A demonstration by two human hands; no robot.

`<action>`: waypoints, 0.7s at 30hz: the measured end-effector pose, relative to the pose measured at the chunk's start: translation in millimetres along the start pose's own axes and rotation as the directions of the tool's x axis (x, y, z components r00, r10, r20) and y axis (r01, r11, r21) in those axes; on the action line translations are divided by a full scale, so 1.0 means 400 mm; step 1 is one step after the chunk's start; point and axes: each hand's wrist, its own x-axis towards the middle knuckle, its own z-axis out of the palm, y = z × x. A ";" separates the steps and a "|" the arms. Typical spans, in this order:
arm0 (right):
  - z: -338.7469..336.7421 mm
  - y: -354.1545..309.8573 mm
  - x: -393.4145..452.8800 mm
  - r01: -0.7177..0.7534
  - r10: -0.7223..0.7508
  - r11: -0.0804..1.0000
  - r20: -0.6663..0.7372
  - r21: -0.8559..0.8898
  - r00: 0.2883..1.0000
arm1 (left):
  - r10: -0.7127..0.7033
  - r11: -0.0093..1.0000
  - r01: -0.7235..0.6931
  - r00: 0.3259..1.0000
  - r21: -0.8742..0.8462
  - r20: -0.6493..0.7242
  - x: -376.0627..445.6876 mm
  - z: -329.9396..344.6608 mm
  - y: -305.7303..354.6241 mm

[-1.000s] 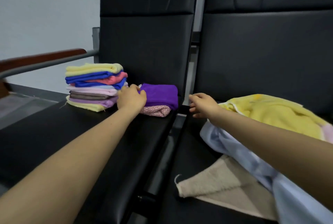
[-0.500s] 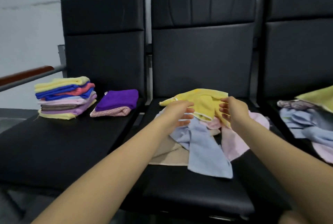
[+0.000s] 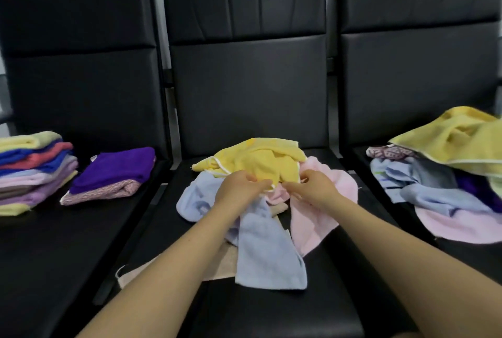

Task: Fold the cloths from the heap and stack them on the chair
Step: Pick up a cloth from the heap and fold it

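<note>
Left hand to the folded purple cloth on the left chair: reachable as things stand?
Probably yes. The left hand grips the yellow cloth on the middle chair, so it would have to let go first; the folded purple cloth lies uncovered atop a pink patterned one, nothing between.

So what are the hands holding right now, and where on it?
Both hands grip the yellow cloth atop the middle chair's heap, at its near edge: left hand and right hand pinch it side by side.

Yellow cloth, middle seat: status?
Both hands, left and right, pinching the yellow cloth atop the heap. Not lifted, unfolded. Blue cloth and pink cloth lie underneath.
</note>
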 end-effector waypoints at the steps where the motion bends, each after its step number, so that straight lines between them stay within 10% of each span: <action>1: 0.004 0.004 0.010 0.034 -0.035 0.997 -0.011 -0.068 0.999 | 0.043 0.995 -0.042 0.999 0.093 -0.015 0.000 0.007 0.004; 16: -0.039 -0.001 -0.009 0.090 0.005 0.863 -0.186 0.496 0.983 | 0.532 0.704 -0.446 0.847 0.553 0.005 0.016 -0.014 -0.050; 21: -0.030 0.001 -0.015 0.026 -0.004 0.921 -0.057 0.390 0.998 | 0.487 0.863 -0.440 0.856 0.250 -0.175 0.015 -0.022 -0.034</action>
